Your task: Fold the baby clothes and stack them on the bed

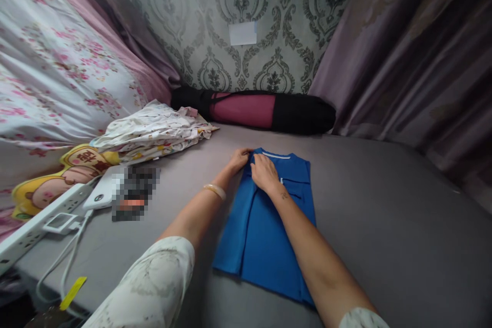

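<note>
A blue shirt [272, 246] lies flat with its sides folded inward, its collar end away from me and a white strip inside the neckline. My left hand [241, 158] is closed at the shirt's far left corner, with the fingertips on the cloth edge partly hidden. My right hand [264, 171] bends over the shirt just left of the neckline, its fingers closed on the folded layer. Both forearms reach forward, the right one crossing over the shirt.
Beneath everything is a grey bed sheet [384, 225]. A black and maroon long bag [246, 110] lies along the wall. To the left are a heap of printed cloth [154, 130], a yellow plush toy [49, 189], a white power bank [105, 189] and a power strip [34, 236] with cables.
</note>
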